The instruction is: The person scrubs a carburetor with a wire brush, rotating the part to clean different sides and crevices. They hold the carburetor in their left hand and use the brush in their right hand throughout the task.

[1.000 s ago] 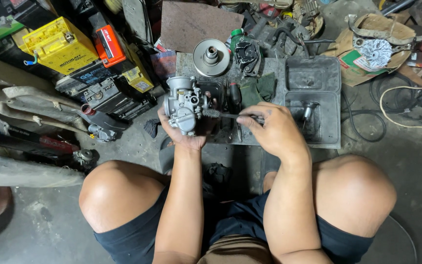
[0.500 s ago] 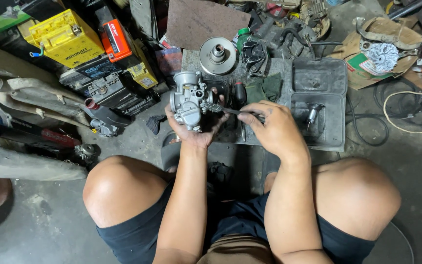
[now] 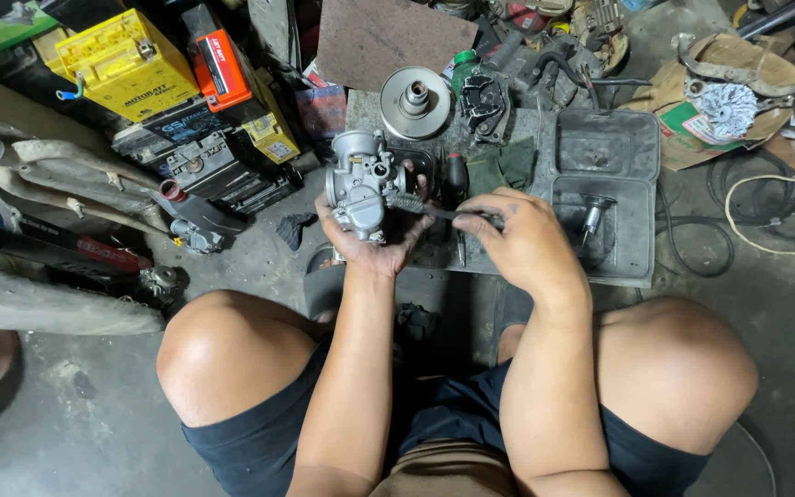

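Centrally, a silver cast-metal carburettor (image 3: 359,189), ribbed and knobbed, is held upright above the grey floor (image 3: 75,396), in front of a dark metal tray (image 3: 632,235). Left hand (image 3: 374,239): palm up, fingers closed around the carburettor from below. Right hand (image 3: 522,244): fingers pinched on a thin dark brush tool (image 3: 430,210) whose bristled tip touches the carburettor's side. Upper left: yellow box-shaped battery (image 3: 126,60); beside it, a red-and-black rectangular battery (image 3: 218,60) with a white label.

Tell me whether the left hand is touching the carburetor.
Touching. The head view shows the left hand cupping the silver carburetor from below, fingers wrapped against its body.
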